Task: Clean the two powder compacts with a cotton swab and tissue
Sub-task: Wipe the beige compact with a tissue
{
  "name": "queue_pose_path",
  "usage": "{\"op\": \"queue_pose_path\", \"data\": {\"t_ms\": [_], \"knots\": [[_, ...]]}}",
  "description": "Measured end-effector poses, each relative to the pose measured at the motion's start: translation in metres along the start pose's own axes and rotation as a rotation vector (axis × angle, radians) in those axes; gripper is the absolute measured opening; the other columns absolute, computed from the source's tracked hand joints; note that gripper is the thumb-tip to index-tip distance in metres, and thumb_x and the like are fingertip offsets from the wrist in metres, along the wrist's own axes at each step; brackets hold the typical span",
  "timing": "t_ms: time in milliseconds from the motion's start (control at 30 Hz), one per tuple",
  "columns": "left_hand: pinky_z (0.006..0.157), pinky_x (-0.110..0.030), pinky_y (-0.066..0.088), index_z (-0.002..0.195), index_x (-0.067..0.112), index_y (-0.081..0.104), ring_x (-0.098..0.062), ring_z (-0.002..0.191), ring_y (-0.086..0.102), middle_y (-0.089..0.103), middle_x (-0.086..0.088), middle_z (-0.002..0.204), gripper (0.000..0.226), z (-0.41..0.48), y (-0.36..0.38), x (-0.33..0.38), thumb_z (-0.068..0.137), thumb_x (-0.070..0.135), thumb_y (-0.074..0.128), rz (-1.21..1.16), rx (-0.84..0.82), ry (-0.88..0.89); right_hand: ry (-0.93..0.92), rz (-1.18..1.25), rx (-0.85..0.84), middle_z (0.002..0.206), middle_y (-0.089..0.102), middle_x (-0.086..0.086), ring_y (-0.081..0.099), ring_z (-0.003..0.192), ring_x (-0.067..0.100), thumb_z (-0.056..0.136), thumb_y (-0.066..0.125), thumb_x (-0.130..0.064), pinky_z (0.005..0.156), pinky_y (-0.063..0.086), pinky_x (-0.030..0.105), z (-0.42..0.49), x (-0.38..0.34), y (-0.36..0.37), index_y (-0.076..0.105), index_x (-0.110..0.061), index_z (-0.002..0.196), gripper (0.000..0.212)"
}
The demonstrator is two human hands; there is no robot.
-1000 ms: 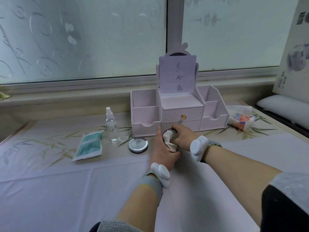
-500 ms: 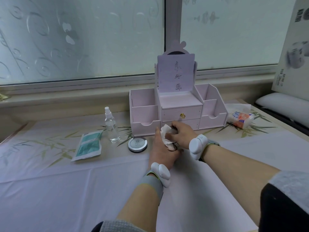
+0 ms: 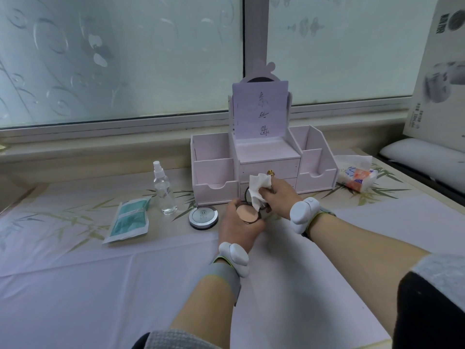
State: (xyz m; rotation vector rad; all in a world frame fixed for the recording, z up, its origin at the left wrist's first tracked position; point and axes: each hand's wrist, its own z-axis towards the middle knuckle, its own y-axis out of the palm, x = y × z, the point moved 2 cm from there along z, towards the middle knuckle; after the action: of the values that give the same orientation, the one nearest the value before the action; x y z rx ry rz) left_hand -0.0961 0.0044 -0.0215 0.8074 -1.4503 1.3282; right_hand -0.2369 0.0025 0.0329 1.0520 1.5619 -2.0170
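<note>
My left hand (image 3: 237, 229) grips an open powder compact (image 3: 247, 214); its round pinkish pan faces up and its lid stands behind it. My right hand (image 3: 279, 195) pinches a crumpled white tissue (image 3: 259, 191) and holds it against the raised lid, above the pan. A second compact (image 3: 203, 217), round, silver-rimmed and closed, lies flat on the table just left of my left hand. No cotton swab shows loose; a teal packet (image 3: 128, 220) lies further left.
A pink desk organiser (image 3: 216, 172) with drawers and a paper-covered mirror stands right behind my hands. A clear spray bottle (image 3: 164, 191) stands left of it. A tissue pack (image 3: 354, 176) lies at the right. A cardboard box (image 3: 440, 84) leans at the far right.
The tissue has lifted off the compact's pan onto its lid, so the pinkish powder pan now shows. My left hand keeps its hold on the compact.
</note>
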Motion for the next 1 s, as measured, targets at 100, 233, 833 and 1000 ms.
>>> {"op": "queue_pose_path", "data": {"t_ms": [100, 233, 833, 1000], "knots": [[0.075, -0.034, 0.057, 0.119, 0.028, 0.051, -0.018, 0.083, 0.065, 0.067, 0.010, 0.091, 0.068, -0.002, -0.001, 0.005, 0.054, 0.038, 0.069, -0.034, 0.026, -0.022, 0.042, 0.045, -0.002, 0.098, 0.065, 0.010, 0.065, 0.093, 0.032, 0.097, 0.047, -0.012, 0.081, 0.050, 0.034, -0.001, 0.004, 0.000, 0.063, -0.011, 0.117, 0.025], [0.069, -0.042, 0.060, 0.117, 0.028, 0.053, -0.021, 0.073, 0.065, 0.069, 0.004, 0.091, 0.067, -0.004, -0.003, 0.005, 0.055, 0.039, 0.076, -0.079, 0.062, -0.016, 0.036, -0.002, -0.043, 0.105, 0.063, 0.012, 0.057, 0.098, 0.028, 0.091, 0.051, 0.000, 0.078, 0.039, 0.026, -0.001, 0.001, 0.000, 0.061, -0.003, 0.117, 0.027], [0.067, -0.014, 0.049, 0.114, 0.028, 0.050, -0.009, 0.085, 0.065, 0.065, 0.017, 0.091, 0.052, 0.004, 0.003, -0.007, 0.073, 0.018, 0.081, -0.057, 0.056, 0.048, 0.046, 0.050, 0.116, 0.089, 0.059, -0.003, 0.054, 0.084, 0.019, 0.082, 0.074, -0.026, 0.071, 0.042, 0.024, 0.004, -0.002, 0.015, 0.060, -0.021, 0.096, 0.020], [0.070, -0.019, 0.049, 0.113, 0.028, 0.051, -0.011, 0.087, 0.066, 0.069, 0.011, 0.092, 0.052, 0.002, 0.000, -0.006, 0.070, 0.024, 0.081, -0.135, 0.083, 0.035, 0.030, 0.101, 0.117, 0.083, 0.060, -0.006, 0.057, 0.085, 0.021, 0.090, 0.063, -0.029, 0.073, 0.044, 0.028, 0.003, -0.007, 0.015, 0.062, -0.023, 0.096, 0.008]]}}
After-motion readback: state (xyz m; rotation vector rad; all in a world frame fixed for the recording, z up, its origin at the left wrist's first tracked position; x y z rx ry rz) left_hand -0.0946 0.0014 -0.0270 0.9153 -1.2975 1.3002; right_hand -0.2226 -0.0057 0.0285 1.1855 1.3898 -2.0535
